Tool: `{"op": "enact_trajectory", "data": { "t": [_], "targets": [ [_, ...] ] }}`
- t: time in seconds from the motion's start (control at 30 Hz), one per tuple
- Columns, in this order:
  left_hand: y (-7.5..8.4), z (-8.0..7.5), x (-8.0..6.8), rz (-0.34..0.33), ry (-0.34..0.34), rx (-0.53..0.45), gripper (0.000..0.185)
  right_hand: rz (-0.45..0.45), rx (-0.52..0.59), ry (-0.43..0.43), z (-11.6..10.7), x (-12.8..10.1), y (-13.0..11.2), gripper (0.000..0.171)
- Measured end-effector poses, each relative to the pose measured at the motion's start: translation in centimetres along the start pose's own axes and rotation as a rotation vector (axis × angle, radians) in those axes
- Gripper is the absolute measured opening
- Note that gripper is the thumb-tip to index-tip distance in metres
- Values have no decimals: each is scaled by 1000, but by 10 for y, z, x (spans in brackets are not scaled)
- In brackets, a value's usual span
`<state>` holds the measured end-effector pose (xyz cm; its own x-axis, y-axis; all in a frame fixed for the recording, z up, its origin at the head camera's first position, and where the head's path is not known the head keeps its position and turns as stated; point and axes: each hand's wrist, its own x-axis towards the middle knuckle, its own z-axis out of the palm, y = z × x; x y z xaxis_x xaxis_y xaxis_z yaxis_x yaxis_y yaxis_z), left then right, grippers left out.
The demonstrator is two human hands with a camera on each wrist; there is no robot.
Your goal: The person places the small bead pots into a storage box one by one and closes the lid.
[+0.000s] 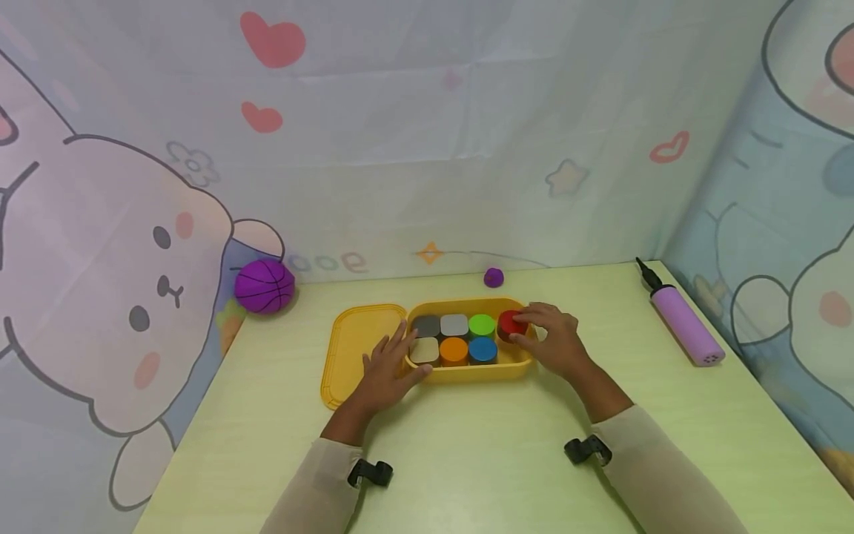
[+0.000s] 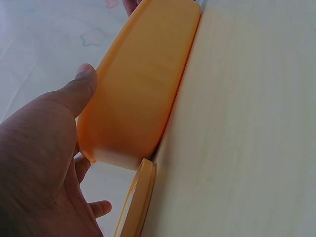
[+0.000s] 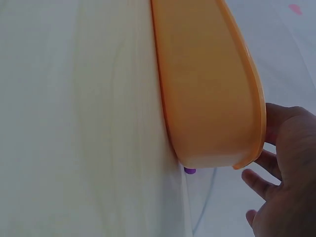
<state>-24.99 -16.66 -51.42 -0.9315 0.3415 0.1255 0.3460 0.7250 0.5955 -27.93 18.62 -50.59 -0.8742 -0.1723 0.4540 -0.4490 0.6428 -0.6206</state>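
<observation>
A yellow plastic box (image 1: pixel 476 375) sits on the table, holding several small tubs in two rows. My right hand (image 1: pixel 557 343) reaches over the box's right end and pinches the red round tub (image 1: pixel 510 323) between thumb and fingers. At the left end, my left hand (image 1: pixel 385 376) touches the rim with spread, mostly straight fingers, its thumb against the front wall. Nearest it are a cream tub (image 1: pixel 425 350) and a dark grey one (image 1: pixel 427 325). Light grey (image 1: pixel 454 325), green (image 1: pixel 482 325), orange (image 1: pixel 454 351) and blue (image 1: pixel 482 349) tubs fill the middle. Both wrist views show the box's outer wall; its contents are hidden there.
Left of the box lies a yellow lid (image 1: pixel 353 341), partly beneath my left hand. A purple ball (image 1: pixel 265 286) stands at the back left, and a small purple object (image 1: pixel 494 277) behind the box. The lilac hand pump (image 1: pixel 687 325) lies near the table's right edge.
</observation>
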Motion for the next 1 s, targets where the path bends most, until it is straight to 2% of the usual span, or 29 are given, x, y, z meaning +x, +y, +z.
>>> {"op": "enact_trajectory", "data": {
  "t": [0.17, 0.43, 0.73, 1.0],
  "targets": [
    [-1, 0, 0, 0, 3, -7, 78, 21, -121, -51, 1, 1, -4, 36],
    [1, -2, 0, 1, 1, -4, 77, 59, -148, -116, 2, 4, -4, 39],
    [0, 0, -1, 8, 3, -14, 76, 159, -227, -233, 2, 8, -5, 41],
    [-1, 0, 0, 13, 3, -11, 78, 209, -262, -314, -1, 14, -16, 43]
  ]
}}
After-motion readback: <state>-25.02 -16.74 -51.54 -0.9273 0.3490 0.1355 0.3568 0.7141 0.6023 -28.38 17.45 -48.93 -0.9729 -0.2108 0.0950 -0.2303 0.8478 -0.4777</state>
